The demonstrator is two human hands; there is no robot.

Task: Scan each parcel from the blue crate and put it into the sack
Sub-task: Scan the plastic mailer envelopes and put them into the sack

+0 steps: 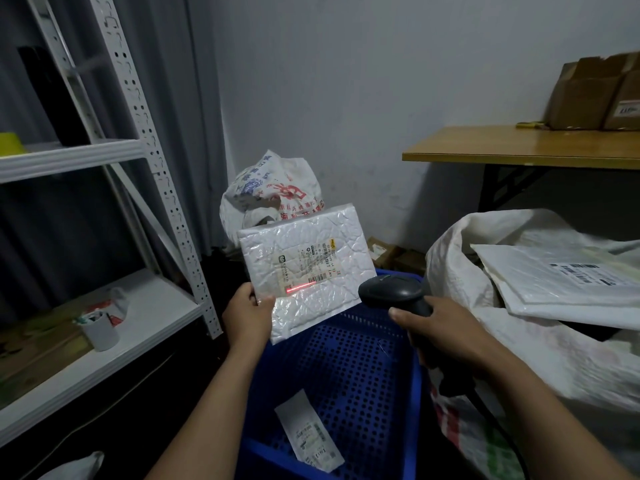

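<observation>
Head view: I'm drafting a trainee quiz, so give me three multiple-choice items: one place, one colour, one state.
1. The parcel in the left hand is: A above the blue crate; B flat on the crate's bottom; C inside the sack.
2. The scan line on the parcel is: A green; B red; C blue.
3. The right hand is: A open, empty; B flat on the sack; C gripping the scanner.
Answers: A, it is held up over the crate's perforated floor; B, a red streak shows by its label; C, it wraps the scanner's handle.
</observation>
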